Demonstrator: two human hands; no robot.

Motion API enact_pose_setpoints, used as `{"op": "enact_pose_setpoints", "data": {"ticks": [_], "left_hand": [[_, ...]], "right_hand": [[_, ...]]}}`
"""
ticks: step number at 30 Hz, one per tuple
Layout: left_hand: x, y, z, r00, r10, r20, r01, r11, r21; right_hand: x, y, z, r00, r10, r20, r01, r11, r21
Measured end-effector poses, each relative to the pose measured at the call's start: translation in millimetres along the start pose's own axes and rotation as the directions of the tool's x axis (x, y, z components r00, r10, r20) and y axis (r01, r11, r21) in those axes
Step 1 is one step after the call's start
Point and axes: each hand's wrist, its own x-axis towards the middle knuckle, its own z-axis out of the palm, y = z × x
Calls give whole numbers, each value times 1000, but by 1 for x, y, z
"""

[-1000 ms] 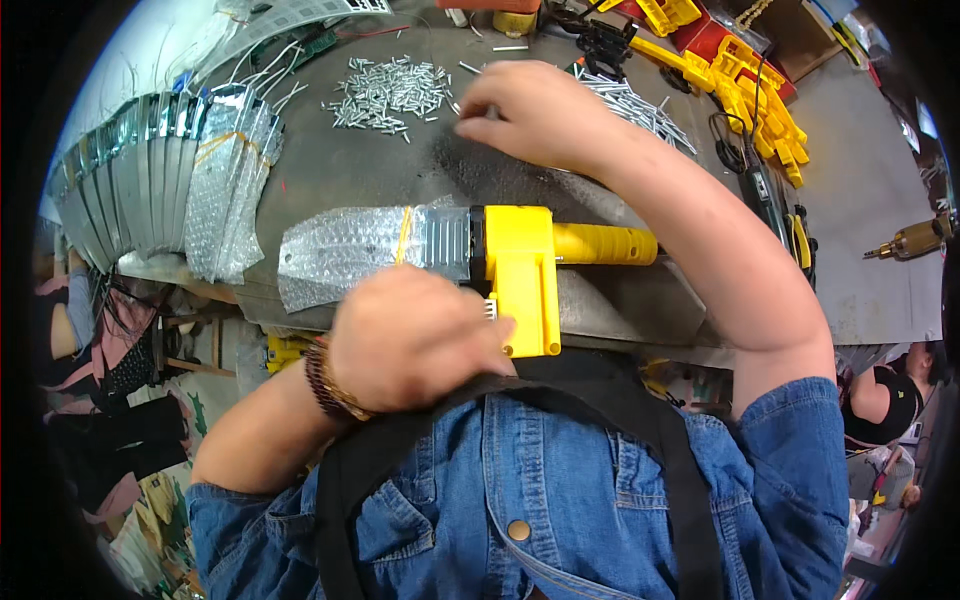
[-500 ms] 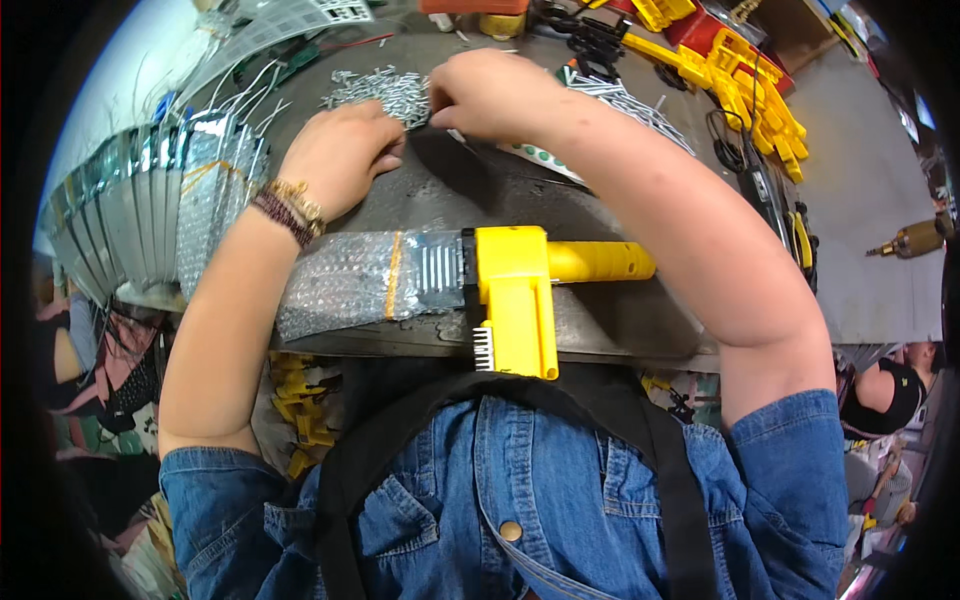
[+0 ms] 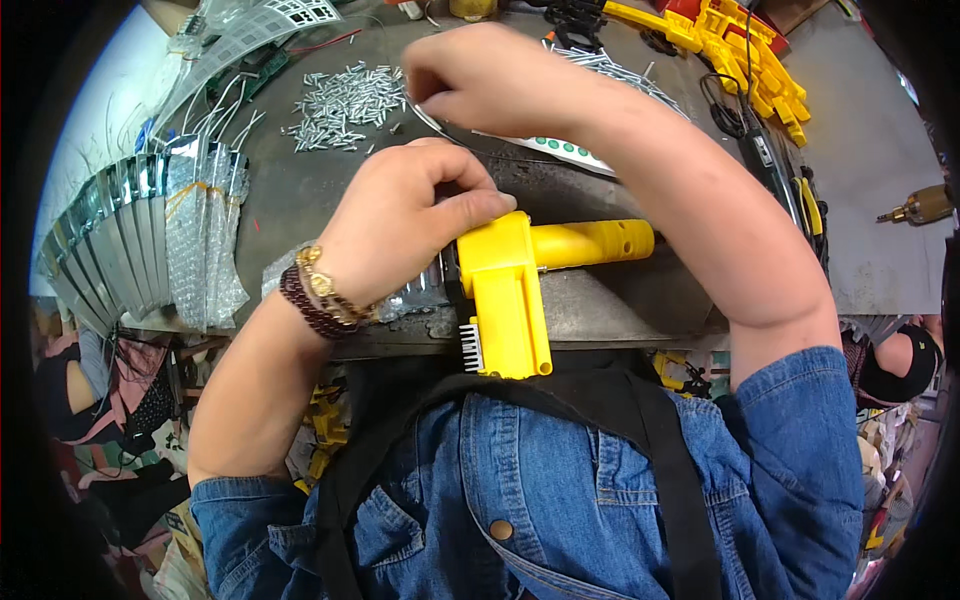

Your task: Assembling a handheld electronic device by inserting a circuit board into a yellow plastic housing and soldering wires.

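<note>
A yellow plastic housing [image 3: 505, 300] with a round handle [image 3: 590, 242] lies at the table's front edge against my apron. Its left end meets a bubble-wrapped part [image 3: 415, 298], mostly covered by my left hand [image 3: 405, 205]. The thumb and index finger of that hand close together at the housing's upper corner; anything between them is too small to make out. My right hand [image 3: 485, 80] is raised just right of the pile of small silver screws [image 3: 345, 105]. Its fingers are curled in a pinch, with the tips partly hidden.
Several flat metal strips [image 3: 110, 225] fan out at left beside a bubble-wrapped bundle [image 3: 198, 230]. A white strip with green dots [image 3: 565, 148] and longer screws [image 3: 625, 72] lie beyond my right forearm. Yellow housings [image 3: 745, 60] are at the back right; a brass-coloured driver [image 3: 918, 207] is far right.
My left hand has moved from the screw pile down and right to the housing's corner. My right hand has shifted slightly up and left, and more of the pile shows.
</note>
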Motion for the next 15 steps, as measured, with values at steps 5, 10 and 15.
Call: {"op": "enact_pose_setpoints", "data": {"ticks": [5, 10, 15], "left_hand": [[0, -8, 7, 993, 108, -53, -95, 973, 209], [3, 4, 9, 978, 210, -8, -192, 908, 371], [-3, 12, 16, 984, 176, -31, -147, 897, 417]], "right_hand": [[-114, -19, -55, 987, 145, -64, -131, 974, 185], [-189, -31, -38, 970, 147, -195, -133, 988, 83], [-193, -27, -22, 925, -212, -314, 121, 951, -285]]}}
